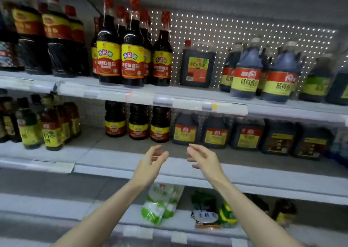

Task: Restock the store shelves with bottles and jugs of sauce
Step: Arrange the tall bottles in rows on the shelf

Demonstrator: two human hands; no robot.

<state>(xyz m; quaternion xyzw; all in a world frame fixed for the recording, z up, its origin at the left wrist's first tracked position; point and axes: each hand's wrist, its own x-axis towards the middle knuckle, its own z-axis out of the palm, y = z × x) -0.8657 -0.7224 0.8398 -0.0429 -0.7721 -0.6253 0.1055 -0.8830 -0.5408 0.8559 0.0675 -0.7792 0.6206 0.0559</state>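
Middle shelf (105, 152) ahead of you, at 12 o'clock. Dark sauce jugs (216, 132) in row at shelf back, 1 o'clock from your hands. Three sauce bottles (138, 122) upright at 11 o'clock, just beside jugs. Your left hand (152, 160) and right hand (202, 159) over shelf front: fingers loosely spread, palms facing, apart, holding nothing.

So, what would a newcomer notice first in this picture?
Two empty hands, the left hand and the right hand, reach side by side toward the middle shelf. Above them, tall dark sauce bottles with yellow and red labels stand crowded on the upper shelf, and one square jug stands alone to their right.
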